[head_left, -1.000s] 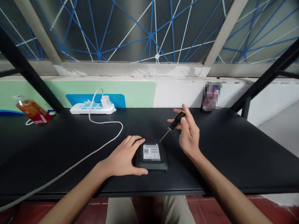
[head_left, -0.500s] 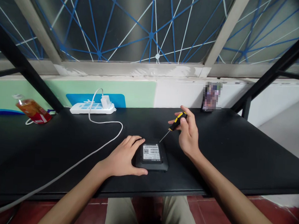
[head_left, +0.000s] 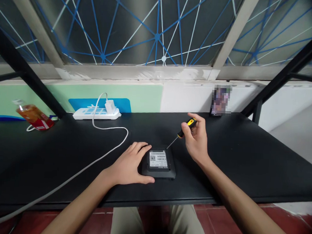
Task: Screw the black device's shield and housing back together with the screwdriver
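A black square device (head_left: 172, 172) with a white printed label lies on the black table. My left hand (head_left: 129, 164) grips its left side, thumb at the near edge and fingers at the far left corner. My right hand (head_left: 197, 140), to the right of the device, is closed around the handle of a black and yellow screwdriver (head_left: 190, 124). The shaft slants down to the left, and its tip meets the device near the far right corner. Whether the tip sits in a screw is too small to tell.
On the black table (head_left: 248, 156), a white power strip (head_left: 80, 113) with a plugged charger (head_left: 110, 107) stands at the back. A white cable (head_left: 101, 157) runs to the near left. A tilted bottle (head_left: 35, 117) is at left, a blurred upright object (head_left: 220, 101) at back right.
The fingers of my right hand have shifted around the screwdriver handle, and the handle has turned and moved slightly right. My left hand and the device have barely moved.
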{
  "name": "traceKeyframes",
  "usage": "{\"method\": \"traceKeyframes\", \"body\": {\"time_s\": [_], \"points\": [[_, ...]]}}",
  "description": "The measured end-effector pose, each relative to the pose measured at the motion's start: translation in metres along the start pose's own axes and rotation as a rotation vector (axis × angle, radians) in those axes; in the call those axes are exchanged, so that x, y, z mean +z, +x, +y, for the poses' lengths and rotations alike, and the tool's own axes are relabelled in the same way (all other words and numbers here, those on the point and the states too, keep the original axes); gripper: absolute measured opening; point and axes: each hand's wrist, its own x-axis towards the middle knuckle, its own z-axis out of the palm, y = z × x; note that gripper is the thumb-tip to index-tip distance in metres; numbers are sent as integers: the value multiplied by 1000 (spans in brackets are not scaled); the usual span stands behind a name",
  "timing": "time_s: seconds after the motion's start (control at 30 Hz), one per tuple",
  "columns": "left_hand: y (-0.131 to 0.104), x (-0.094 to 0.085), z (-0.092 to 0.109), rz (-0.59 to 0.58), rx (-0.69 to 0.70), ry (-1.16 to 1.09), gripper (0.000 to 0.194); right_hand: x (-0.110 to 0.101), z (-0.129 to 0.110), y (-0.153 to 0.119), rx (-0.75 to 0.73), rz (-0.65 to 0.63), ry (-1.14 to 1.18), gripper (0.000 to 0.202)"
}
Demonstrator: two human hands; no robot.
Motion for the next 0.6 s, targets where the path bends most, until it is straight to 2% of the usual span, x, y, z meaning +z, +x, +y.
{"method": "traceKeyframes", "body": {"time_s": [0.37,0.6], "points": [[-1,1,-1,5,-9,-8,101,0,-2,-1,67,-54,66,52],[-1,0,-1,18,-2,-20,98,0,1,0,46,-36,27,45]]}}
